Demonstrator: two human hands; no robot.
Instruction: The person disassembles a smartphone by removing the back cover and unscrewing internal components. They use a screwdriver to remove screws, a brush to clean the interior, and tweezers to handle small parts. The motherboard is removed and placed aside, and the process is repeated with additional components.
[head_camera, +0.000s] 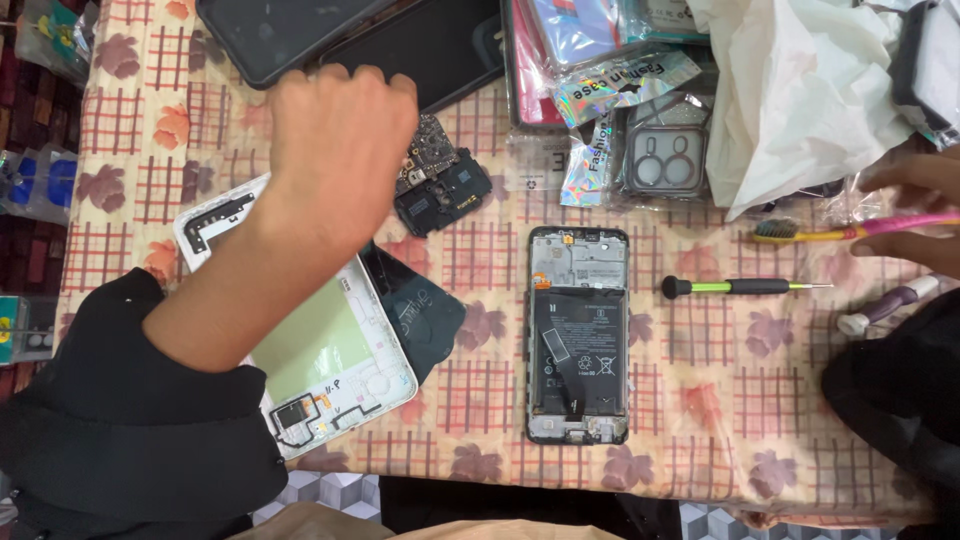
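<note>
1. While the left hand reaches far with fingers curled shut, whether it grips anything cannot be told; it hovers by the circuit board.
2. The right hand pinches a pink toothbrush.
3. Judged step: cleaning parts; next, steadying the board.
4. The opened phone, screwdriver and white frame crowd the bench.

The raised left hand is motion-blurred and covers part of the small black circuit board; its fingers are not visible. The right hand, cut off by the right edge, grips the pink-and-yellow plastic toothbrush, whose handle end is out of frame. The white plastic phone frame is partly hidden beneath the left forearm.
</note>
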